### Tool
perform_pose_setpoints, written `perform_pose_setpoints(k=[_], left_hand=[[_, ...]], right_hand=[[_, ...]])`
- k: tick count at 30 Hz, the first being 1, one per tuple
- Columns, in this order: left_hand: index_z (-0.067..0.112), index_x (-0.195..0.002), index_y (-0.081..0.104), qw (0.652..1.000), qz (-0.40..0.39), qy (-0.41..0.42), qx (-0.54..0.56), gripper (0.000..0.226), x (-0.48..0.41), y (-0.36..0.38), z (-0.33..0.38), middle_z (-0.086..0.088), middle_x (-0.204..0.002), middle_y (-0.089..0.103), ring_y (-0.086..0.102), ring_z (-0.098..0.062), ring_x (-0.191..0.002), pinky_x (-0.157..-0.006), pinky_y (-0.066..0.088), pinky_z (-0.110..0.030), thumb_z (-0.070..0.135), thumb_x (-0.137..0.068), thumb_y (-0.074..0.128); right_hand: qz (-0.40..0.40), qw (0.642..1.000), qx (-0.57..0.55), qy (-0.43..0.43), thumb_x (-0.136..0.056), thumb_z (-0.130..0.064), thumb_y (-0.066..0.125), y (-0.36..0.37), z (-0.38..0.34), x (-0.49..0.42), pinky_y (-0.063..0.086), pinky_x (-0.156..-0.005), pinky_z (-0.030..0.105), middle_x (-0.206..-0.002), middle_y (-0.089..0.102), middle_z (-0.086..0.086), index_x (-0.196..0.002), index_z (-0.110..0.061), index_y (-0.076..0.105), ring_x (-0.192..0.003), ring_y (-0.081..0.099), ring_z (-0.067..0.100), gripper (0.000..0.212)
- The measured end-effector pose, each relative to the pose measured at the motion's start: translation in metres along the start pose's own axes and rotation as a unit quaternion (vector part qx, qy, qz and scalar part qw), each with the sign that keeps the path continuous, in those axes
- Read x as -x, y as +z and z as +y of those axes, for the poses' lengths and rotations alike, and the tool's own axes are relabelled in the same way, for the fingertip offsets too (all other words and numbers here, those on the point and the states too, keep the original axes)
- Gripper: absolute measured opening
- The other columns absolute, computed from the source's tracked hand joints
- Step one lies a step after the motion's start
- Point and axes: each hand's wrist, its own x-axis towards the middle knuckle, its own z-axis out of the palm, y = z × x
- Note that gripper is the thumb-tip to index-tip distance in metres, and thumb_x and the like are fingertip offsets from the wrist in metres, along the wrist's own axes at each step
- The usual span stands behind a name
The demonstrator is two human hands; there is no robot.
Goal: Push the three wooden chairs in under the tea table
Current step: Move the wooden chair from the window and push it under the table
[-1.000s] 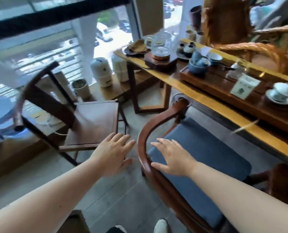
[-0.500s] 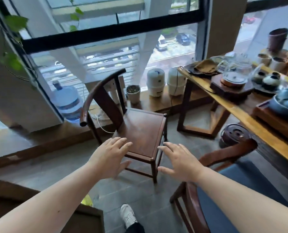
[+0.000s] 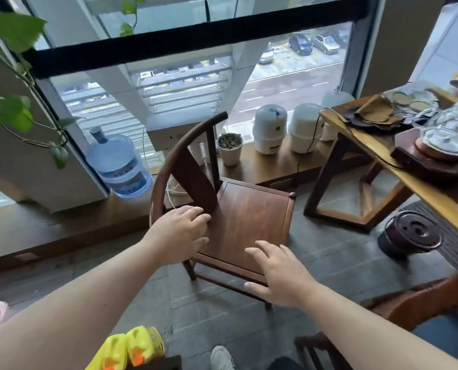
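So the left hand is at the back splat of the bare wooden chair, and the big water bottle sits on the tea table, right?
Not quite. The head view shows the water bottle on the window ledge left of the wooden chair, not on the tea table. The left hand is indeed at the chair's back splat.

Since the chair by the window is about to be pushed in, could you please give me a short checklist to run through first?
1. Left hand on the chair back: ok, fingers at the base of the splat.
2. Right hand grip on the seat: not ok, open, above the front edge.
3. Chair upright, seat bare: ok.
4. Floor to the table free: not ok, a dark round pot stands beside the table leg.
5. Cord behind the chair clear of its legs: cannot tell.
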Motion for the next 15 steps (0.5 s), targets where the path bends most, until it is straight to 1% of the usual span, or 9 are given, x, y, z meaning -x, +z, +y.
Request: perform_pose_setpoints(k=[2,5,8,10,12,15], left_hand=[[0.012,-0.124,0.06,1.0,0.003,-0.012,-0.005,0.055,-0.012,-0.005,-0.016,-0.011,-0.126,0.062,0.055,-0.029,-0.116,-0.096,0.047,-0.039,0.05,-0.086,0.047],[0.013,-0.131,0.054,1.0,-0.005,-0.026,-0.009,0.052,-0.033,-0.015,-0.045,-0.01,-0.136,0.055,0.047,-0.028,-0.126,-0.103,0.04,-0.039,0.044,-0.09,0.057],[0.013,-0.132,0.053,0.999,-0.018,-0.006,-0.044,0.052,-0.049,-0.028,-0.072,-0.011,-0.132,0.057,0.05,-0.03,-0.122,-0.102,0.042,-0.041,0.041,-0.089,0.059],[0.015,-0.133,0.05,0.997,-0.044,-0.004,-0.068,0.052,-0.055,-0.033,-0.091,-0.01,-0.133,0.055,0.048,-0.029,-0.122,-0.103,0.041,-0.042,0.043,-0.09,0.056],[0.018,-0.135,0.047,0.99,-0.093,0.012,-0.109,0.051,-0.065,-0.038,-0.111,-0.008,-0.138,0.05,0.044,-0.027,-0.127,-0.104,0.04,-0.042,0.044,-0.092,0.052],[0.018,-0.133,0.048,0.978,-0.135,0.046,-0.152,0.049,-0.076,-0.047,-0.134,-0.008,-0.137,0.051,0.044,-0.026,-0.127,-0.101,0.042,-0.042,0.043,-0.091,0.052]], right_hand=[[-0.003,1.0,-0.004,-0.005,-0.086,-0.065,0.051,-0.001,-0.002,-0.017,0.015,-0.117,0.045,-0.157,0.026,0.007,-0.148,-0.029,0.026,-0.143,0.023,0.023,0.075],[-0.009,1.0,-0.013,-0.016,-0.086,-0.065,0.052,-0.005,0.0,-0.049,0.022,-0.116,0.045,-0.155,0.029,0.008,-0.146,-0.028,0.028,-0.14,0.029,0.025,0.074],[-0.012,0.999,-0.02,-0.041,-0.085,-0.065,0.053,-0.007,-0.001,-0.079,0.03,-0.11,0.043,-0.15,0.035,0.006,-0.144,-0.027,0.031,-0.134,0.037,0.026,0.073],[-0.014,0.998,-0.038,-0.058,-0.084,-0.064,0.054,-0.01,-0.006,-0.102,0.034,-0.107,0.042,-0.147,0.038,0.005,-0.142,-0.027,0.033,-0.131,0.041,0.026,0.073],[-0.012,0.995,-0.055,-0.08,-0.083,-0.063,0.056,-0.014,-0.013,-0.126,0.038,-0.103,0.042,-0.141,0.043,0.005,-0.14,-0.026,0.036,-0.127,0.045,0.026,0.07],[-0.003,0.992,-0.083,-0.096,-0.084,-0.06,0.059,-0.018,-0.024,-0.152,0.043,-0.095,0.042,-0.136,0.046,0.003,-0.138,-0.025,0.037,-0.118,0.051,0.027,0.069]])
